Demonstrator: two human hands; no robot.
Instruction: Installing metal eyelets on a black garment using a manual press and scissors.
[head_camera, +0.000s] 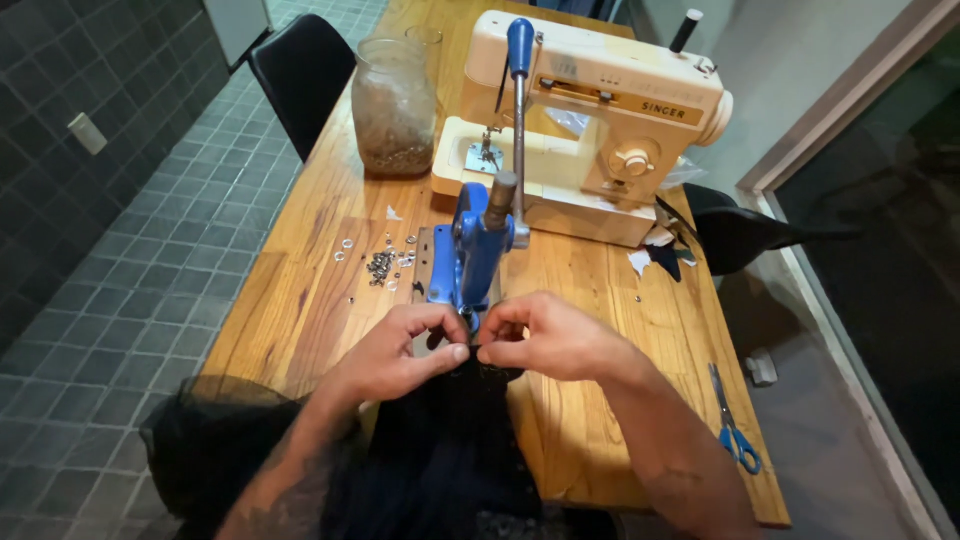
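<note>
Both hands meet at the foot of the blue hand press (470, 250), which stands on the wooden table (300, 300) with its long lever and blue knob rising straight up. The left hand (395, 355) has its fingers curled in, thumb and forefinger pinched together on the edge of the black fabric (450, 440); the right hand (550, 340) mirrors it, fingertips closed on the same edge just beside the left ones, so the two pinches nearly touch right under the press head. The fabric runs from that point down over the near table edge toward the person's lap. Left of the press lies a small heap of metal eyelets (383, 263), a few scattered loose. Behind the press stands a cream sewing machine (590, 120), with a large glass jar (394, 105) to its left. Blue-handled scissors (733, 425) lie near the right table edge, well apart from the hands, and black scraps (668, 257) sit by the machine's base
</note>
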